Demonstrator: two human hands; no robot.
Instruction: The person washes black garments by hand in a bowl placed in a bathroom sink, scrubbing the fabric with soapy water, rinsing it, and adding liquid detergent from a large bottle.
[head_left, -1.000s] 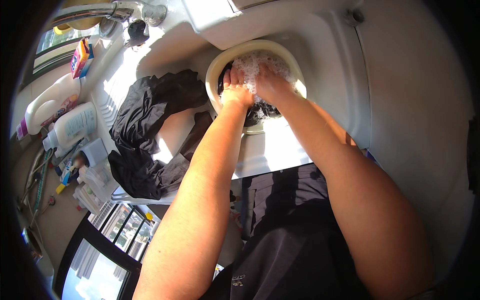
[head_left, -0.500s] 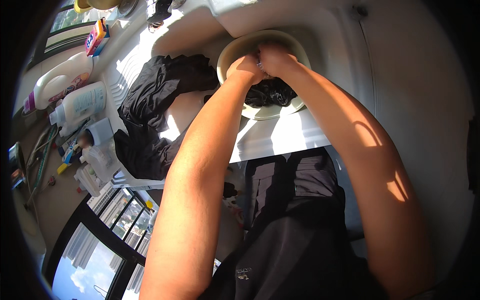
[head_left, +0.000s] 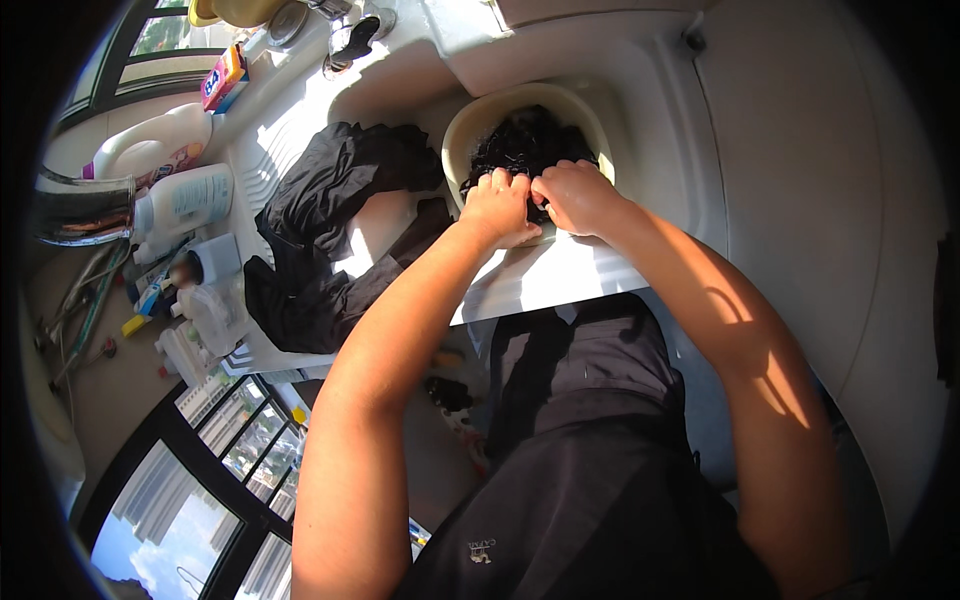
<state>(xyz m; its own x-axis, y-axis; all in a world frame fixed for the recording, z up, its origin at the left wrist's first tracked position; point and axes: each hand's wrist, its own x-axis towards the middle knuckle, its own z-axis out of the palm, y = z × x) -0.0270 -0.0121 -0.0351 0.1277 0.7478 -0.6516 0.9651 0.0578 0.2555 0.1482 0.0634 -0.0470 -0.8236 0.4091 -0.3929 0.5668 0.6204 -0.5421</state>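
Observation:
A pale cream basin (head_left: pixel 455 135) stands in the white sink and holds wet, shiny black cloth (head_left: pixel 530 140). My left hand (head_left: pixel 500 208) is closed on the cloth at the basin's near rim, fingers curled over it. Close beside it, my right hand (head_left: pixel 580 198) grips the same cloth with bent fingers, the two hands almost touching. The part of the cloth under my fingers is hidden. To the left, a heap of black clothing (head_left: pixel 330 190) lies over the ribbed washboard side of the sink, one end hanging toward the front edge.
A tap (head_left: pixel 352 40) rises behind the sink. Along the left ledge stand a detergent box (head_left: pixel 225 78), a white jug (head_left: pixel 165 135), a white bottle (head_left: pixel 195 195) and several smaller containers. A window (head_left: pixel 170 510) is at lower left. The sink's front edge (head_left: pixel 560 285) runs before my body.
Both hands have come from deep in the basin toward its near rim. More of the wet black cloth shows behind them. The view has shifted slightly, bringing more of the tap into sight.

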